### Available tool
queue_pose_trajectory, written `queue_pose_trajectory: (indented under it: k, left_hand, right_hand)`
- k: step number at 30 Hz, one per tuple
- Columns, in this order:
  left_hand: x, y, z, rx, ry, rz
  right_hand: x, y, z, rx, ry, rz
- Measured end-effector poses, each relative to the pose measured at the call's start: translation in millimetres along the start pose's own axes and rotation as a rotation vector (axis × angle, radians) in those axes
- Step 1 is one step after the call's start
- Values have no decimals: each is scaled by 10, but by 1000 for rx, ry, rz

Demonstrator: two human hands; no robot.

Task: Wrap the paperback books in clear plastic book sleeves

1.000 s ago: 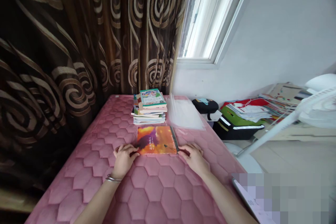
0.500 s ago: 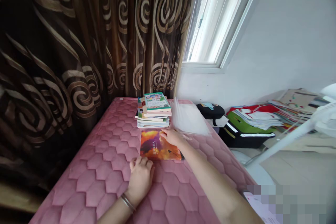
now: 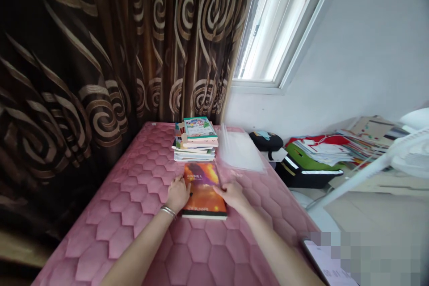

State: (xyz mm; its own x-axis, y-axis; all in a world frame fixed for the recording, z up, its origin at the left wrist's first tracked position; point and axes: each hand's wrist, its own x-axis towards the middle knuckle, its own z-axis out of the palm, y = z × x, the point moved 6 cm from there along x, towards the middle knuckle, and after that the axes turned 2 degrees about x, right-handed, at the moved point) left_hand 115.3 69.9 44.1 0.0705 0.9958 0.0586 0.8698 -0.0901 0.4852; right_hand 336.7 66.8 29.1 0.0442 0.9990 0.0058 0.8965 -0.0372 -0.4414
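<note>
An orange and purple paperback book (image 3: 204, 187) lies face up on the pink quilted mattress (image 3: 147, 205), its title upright as I look at it. My left hand (image 3: 178, 194) grips the book's left edge, thumb on the cover. On the opposite edge, my right hand (image 3: 233, 194) holds the book with the thumb over the cover and the fingers partly hidden along the side. Just beyond stands a stack of books (image 3: 195, 145), topped by a green-bordered book (image 3: 200, 128). Right of the stack lie clear plastic sleeves (image 3: 241, 152).
Dark patterned curtains (image 3: 150, 53) hang behind and left of the mattress. To the right are a black case (image 3: 266, 140), a black and green bag (image 3: 308, 167) with papers on it, and a white fan (image 3: 362, 174). A phone (image 3: 325, 259) rests at the mattress's right edge.
The book has turned a quarter turn, from sideways to upright before me. My left hand has moved forward onto its left edge; my right hand has come down to its right edge.
</note>
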Motion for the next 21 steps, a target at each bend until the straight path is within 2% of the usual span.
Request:
queue_pose_trajectory:
  k: [6,12,17,21]
  left_hand:
    - [198,-41,89,-149,-18,-116]
    - [225,-161,210,-460,-85,-270]
    - [121,-122,281,-720,-54,-252]
    - [-21,-132,267,-889,-2,-220]
  right_hand:
    - [-122,-14,42,115,49,57]
    - [-130,-26,43,114,54,97]
    - [-218,11,109,116,90,127]
    - [-307,25,98,256,245,97]
